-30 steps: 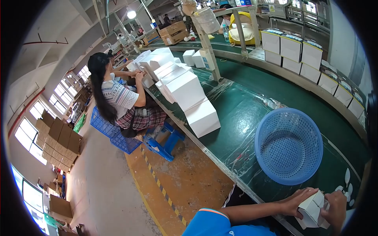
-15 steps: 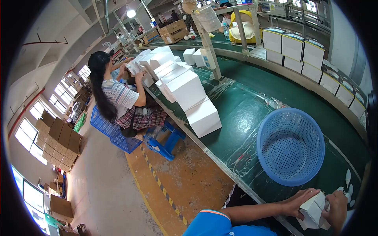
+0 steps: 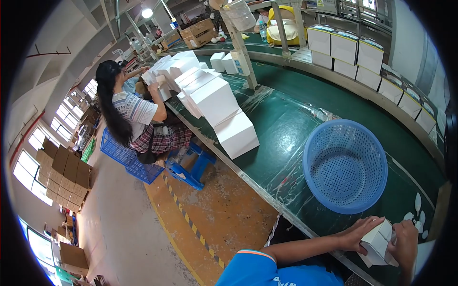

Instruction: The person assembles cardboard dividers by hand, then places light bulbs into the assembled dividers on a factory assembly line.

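A small white cardboard box (image 3: 376, 247) is at the lower right of the head view, over the green tabletop, with its flaps partly unfolded. My left hand (image 3: 359, 233) grips its left side, thumb and fingers spread around the top edge. On the opposite side, my right hand (image 3: 405, 242) has its fingers closed at the flaps; the fingertips are partly hidden by the box. Several white oval pieces (image 3: 418, 218) lie on the table just beyond my right hand.
A blue perforated basket (image 3: 345, 167) stands beyond my hands. White boxes (image 3: 236, 133) are lined up along the table toward a seated co-worker (image 3: 136, 107). A post (image 3: 241, 52) rises from the table, and stacked boxes (image 3: 343, 47) stand on the far ledge.
The whole view has shifted slightly, so things appear a little farther left and up. Both hands stay on the white box, and the co-worker's hands have moved slightly.
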A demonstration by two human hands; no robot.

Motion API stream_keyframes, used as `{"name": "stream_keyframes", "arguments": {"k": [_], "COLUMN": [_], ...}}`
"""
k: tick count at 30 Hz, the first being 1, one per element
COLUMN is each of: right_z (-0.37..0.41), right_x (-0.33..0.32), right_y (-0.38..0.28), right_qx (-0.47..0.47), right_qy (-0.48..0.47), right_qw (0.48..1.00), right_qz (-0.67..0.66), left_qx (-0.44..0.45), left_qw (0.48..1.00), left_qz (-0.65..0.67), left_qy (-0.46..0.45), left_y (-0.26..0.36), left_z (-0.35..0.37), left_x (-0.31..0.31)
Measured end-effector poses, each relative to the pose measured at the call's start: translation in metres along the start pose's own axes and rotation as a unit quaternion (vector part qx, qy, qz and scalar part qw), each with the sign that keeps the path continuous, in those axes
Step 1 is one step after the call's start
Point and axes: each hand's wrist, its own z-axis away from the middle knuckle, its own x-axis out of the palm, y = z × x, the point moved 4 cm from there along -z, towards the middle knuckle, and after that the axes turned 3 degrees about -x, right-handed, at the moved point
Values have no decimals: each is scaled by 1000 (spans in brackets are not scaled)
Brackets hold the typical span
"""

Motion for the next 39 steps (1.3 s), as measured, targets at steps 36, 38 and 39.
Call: {"name": "stream_keyframes", "arguments": {"k": [36,38,39], "right_z": [-8,-7,-7], "right_x": [-11,-9,-9], "right_y": [-23,-23,-23], "right_qx": [-51,-57,-61], "right_qy": [-53,-52,-51], "right_qw": [993,993,992], "right_qz": [90,95,101], "left_qx": [12,12,13], "left_qw": [998,998,998], "left_qz": [-56,-56,-55], "left_qy": [28,29,30], "left_y": [1,2,2], "left_z": [0,1,0], "left_x": [-3,-3,-3]}}
